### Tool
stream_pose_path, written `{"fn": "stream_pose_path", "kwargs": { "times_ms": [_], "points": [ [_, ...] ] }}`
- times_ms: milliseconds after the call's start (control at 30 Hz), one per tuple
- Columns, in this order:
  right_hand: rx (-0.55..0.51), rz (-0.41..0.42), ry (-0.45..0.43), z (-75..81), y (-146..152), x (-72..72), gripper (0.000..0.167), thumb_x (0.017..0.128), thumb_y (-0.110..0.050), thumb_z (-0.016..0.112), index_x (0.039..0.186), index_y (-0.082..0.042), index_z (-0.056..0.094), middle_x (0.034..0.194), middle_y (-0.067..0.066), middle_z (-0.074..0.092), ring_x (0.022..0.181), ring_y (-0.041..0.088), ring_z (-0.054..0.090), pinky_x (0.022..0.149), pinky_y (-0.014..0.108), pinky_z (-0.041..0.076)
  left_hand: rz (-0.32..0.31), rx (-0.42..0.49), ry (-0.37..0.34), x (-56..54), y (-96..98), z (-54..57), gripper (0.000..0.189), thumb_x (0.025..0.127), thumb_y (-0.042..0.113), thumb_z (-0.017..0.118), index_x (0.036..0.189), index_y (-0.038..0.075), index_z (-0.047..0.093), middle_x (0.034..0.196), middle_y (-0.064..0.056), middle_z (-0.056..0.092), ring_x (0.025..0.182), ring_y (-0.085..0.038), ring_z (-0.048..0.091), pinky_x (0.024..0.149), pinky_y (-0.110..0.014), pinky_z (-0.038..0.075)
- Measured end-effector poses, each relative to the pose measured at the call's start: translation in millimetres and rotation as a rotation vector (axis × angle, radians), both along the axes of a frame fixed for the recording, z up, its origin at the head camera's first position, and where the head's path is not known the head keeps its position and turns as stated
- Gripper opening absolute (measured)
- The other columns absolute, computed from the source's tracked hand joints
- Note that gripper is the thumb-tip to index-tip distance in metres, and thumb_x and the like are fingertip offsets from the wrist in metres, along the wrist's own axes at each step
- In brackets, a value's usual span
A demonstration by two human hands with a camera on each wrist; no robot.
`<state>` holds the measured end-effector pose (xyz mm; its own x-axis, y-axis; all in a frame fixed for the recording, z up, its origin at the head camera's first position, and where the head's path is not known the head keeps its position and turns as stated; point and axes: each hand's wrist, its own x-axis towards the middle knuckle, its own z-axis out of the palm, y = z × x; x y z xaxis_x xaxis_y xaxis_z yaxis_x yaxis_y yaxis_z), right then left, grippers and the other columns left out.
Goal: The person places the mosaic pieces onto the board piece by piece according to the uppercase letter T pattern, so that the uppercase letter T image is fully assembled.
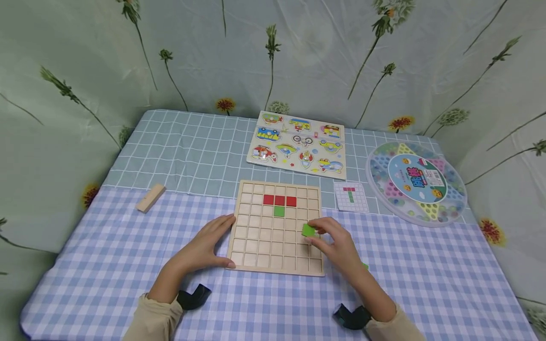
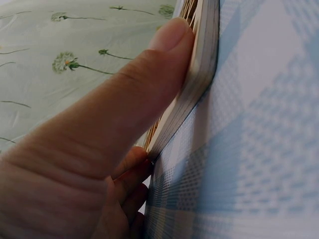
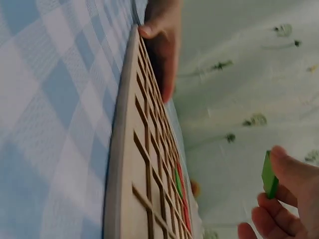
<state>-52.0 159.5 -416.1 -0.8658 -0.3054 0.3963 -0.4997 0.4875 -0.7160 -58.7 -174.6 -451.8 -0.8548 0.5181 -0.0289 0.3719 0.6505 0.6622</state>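
A wooden grid board (image 1: 251, 246) lies on the tablecloth. Set in its upper cells are a row of red square tiles (image 1: 279, 201) and, under the middle one, a green square tile (image 1: 279, 211). My left hand (image 1: 206, 244) rests against the board's left edge, fingers stretched along the side and thumb (image 2: 172, 37) on the near corner's rim. Between thumb and fingertips, my right hand (image 1: 339, 239) pinches another green square tile (image 3: 269, 177), raised over the board's right-hand cells. Right of the board lies a small card (image 1: 359, 201) printed with a red and green T pattern on a grid.
Behind the board lies a vehicle picture puzzle (image 1: 281, 160). A round game board in a clear case (image 1: 377, 182) sits at the right, and a wooden block (image 1: 151, 198) at the left. A green piece (image 1: 365, 266) shows partly from behind the right forearm.
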Motion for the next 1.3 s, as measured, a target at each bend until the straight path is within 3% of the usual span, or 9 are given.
{"fn": "stream_pose_path", "kwargs": {
  "times_ms": [100, 233, 433, 567, 1000, 1300],
  "points": [
    [-0.013, 0.010, -0.022, -1.9, -21.3, -10.3, 0.031, 0.071, -0.004, 0.074, 0.101, -0.006, 0.065, 0.097, 0.000, 0.060, 0.081, 0.018, 0.056, 0.068, 0.028, 0.049, 0.002, 0.004, -0.002, -0.2, 0.0, -0.6, 0.110, 0.059, 0.057, 0.073, 0.143, 0.006, 0.023, 0.145, -0.012, 0.023, 0.131, -0.030, 0.017, 0.102, -0.049, 0.018],
    [0.049, 0.015, -0.097, -13.5, -41.1, -23.0, 0.028, 0.075, -0.009, 0.072, 0.102, -0.006, 0.064, 0.097, 0.001, 0.060, 0.083, 0.017, 0.055, 0.071, 0.026, 0.047, 0.003, 0.004, -0.001, -0.3, -0.1, -1.0, 0.111, 0.059, 0.057, 0.073, 0.143, 0.006, 0.023, 0.145, -0.011, 0.023, 0.131, -0.030, 0.017, 0.102, -0.049, 0.018],
    [0.122, -0.023, -0.159, -30.5, -52.8, -35.8, 0.027, 0.076, -0.017, 0.072, 0.100, -0.008, 0.063, 0.100, 0.000, 0.059, 0.097, 0.015, 0.052, 0.085, 0.032, 0.042, 0.002, 0.000, 0.002, -0.4, 0.5, -0.5, 0.111, 0.059, 0.058, 0.073, 0.143, 0.006, 0.023, 0.145, -0.011, 0.023, 0.131, -0.030, 0.018, 0.102, -0.049, 0.018],
    [0.147, -0.012, -0.160, -34.8, -54.8, -39.4, 0.027, 0.075, -0.017, 0.073, 0.099, -0.007, 0.064, 0.098, 0.001, 0.057, 0.095, 0.015, 0.051, 0.082, 0.032, 0.042, 0.004, -0.005, 0.001, -0.3, 0.4, -0.2, 0.111, 0.059, 0.059, 0.073, 0.143, 0.006, 0.023, 0.145, -0.011, 0.023, 0.131, -0.030, 0.018, 0.102, -0.049, 0.018],
    [0.143, 0.030, -0.174, -35.3, -54.9, -39.4, 0.021, 0.079, -0.009, 0.069, 0.100, -0.007, 0.066, 0.098, 0.001, 0.053, 0.092, 0.016, 0.049, 0.076, 0.032, 0.043, 0.008, -0.008, 0.001, 0.2, -0.5, 0.2, 0.110, 0.059, 0.058, 0.073, 0.143, 0.005, 0.023, 0.144, -0.012, 0.023, 0.131, -0.031, 0.018, 0.102, -0.050, 0.019],
    [0.220, 0.115, -0.315, -16.8, -38.8, -33.7, 0.050, 0.082, -0.026, 0.067, 0.126, -0.010, 0.051, 0.123, 0.002, 0.047, 0.113, 0.018, 0.044, 0.094, 0.036, 0.037, 0.003, -0.003, 0.006, 0.1, -0.6, -1.1, 0.110, 0.060, 0.059, 0.072, 0.143, 0.005, 0.023, 0.144, -0.012, 0.023, 0.131, -0.031, 0.018, 0.102, -0.050, 0.018]
  ]
}}
